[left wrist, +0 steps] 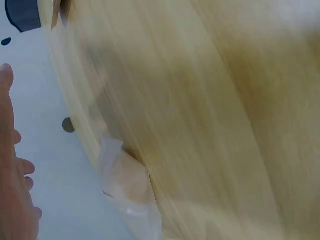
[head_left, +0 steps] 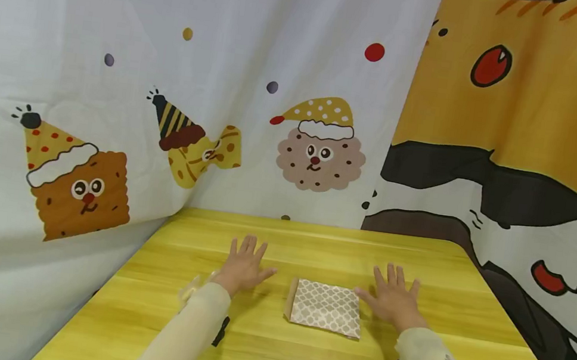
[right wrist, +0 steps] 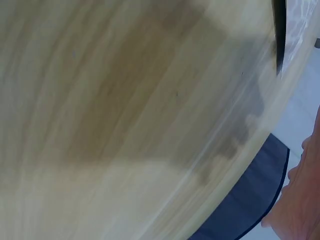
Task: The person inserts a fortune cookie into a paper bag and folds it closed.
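A flat rectangular packet (head_left: 327, 308) with a beige-and-white lattice print lies on the table between my hands, its plain tan edge facing left. My left hand (head_left: 244, 267) is to its left, fingers spread and holding nothing. On the other side, my right hand (head_left: 394, 298) also has its fingers spread; its thumb is close to the packet's upper right corner, and I cannot tell whether they touch. Beside my left wrist is a translucent plastic wrapper with something pale inside (left wrist: 132, 182), mostly hidden by the sleeve in the head view. The right wrist view catches the packet's edge (right wrist: 297, 35).
The yellow wood-grain table (head_left: 266, 357) reaches back to a white cloth (head_left: 263, 33) printed with cartoon biscuits. An orange and black cartoon cloth (head_left: 521, 130) hangs at the right. Dark straps show under both sleeves.
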